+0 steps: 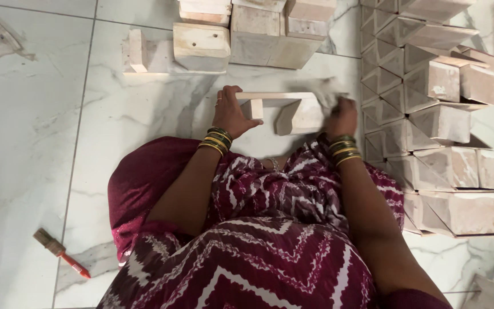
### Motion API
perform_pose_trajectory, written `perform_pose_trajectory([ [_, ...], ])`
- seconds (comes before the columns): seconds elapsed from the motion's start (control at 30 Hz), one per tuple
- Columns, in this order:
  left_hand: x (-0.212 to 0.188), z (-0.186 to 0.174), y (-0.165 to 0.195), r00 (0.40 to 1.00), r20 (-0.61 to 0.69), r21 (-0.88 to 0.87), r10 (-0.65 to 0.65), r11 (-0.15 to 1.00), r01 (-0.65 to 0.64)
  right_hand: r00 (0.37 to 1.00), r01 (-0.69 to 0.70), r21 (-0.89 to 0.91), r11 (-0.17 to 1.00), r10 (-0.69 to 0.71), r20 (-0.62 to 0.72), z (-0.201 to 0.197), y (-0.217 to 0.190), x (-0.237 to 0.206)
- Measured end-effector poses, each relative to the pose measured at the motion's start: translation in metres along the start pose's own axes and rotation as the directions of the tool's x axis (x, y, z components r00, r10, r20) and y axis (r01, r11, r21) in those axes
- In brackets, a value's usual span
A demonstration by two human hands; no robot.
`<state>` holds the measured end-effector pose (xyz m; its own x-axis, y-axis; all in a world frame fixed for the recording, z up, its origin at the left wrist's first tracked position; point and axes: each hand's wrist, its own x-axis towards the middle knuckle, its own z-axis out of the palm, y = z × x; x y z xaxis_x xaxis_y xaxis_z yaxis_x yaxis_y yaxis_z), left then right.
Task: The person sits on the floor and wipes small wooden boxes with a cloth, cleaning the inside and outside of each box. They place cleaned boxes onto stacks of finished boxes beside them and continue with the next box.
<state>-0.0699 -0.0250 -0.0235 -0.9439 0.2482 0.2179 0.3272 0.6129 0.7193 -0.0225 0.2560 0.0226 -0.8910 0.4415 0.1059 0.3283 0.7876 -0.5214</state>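
While we sit on floor [41, 143], left hand [231, 111] grips stool [281, 109] by its left end, fingers curled over top, steadying it. Right hand [341, 117] presses blurred cloth [324, 91] onto stool's right end, fingers clenched on it. Stool lies just ahead of knees; blocks [435, 114] stacked right, brush [61, 252] left.

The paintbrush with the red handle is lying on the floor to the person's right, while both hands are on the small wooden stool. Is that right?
Not quite. The head view shows the paintbrush on the floor to the person's left. The rest holds: left hand and right hand are on the small wooden stool.
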Motion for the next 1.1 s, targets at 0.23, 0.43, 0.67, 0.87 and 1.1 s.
perform_pose_trajectory([
  [0.23, 0.0, -0.004, 0.012, 1.0, -0.005, 0.018, -0.031, 0.999, 0.031, 0.914, 0.354, 0.078, 0.932, -0.327, -0.242, 0.006, -0.003, 0.001],
  [0.43, 0.001, 0.008, 0.001, 0.997, 0.03, 0.009, -0.074, 0.997, 0.074, 0.794, 0.591, 0.164, 0.79, -0.606, 0.054, 0.048, -0.102, -0.039],
  [0.67, 0.006, 0.009, -0.012, 0.97, -0.078, 0.403, 0.229, 0.897, -0.18, 0.573, 0.818, -0.063, 0.572, -0.799, 0.181, 0.07, -0.13, -0.059],
  [0.87, 0.006, -0.001, 0.0, 0.994, 0.03, -0.044, -0.101, 0.994, 0.102, 0.773, 0.623, -0.274, 0.733, -0.631, 0.068, 0.031, -0.045, 0.009],
  [1.1, 0.011, -0.006, -0.004, 0.907, 0.089, -0.111, -0.412, 0.901, 0.42, 0.944, 0.264, 0.263, 0.928, -0.192, -0.268, -0.008, 0.014, 0.034],
])
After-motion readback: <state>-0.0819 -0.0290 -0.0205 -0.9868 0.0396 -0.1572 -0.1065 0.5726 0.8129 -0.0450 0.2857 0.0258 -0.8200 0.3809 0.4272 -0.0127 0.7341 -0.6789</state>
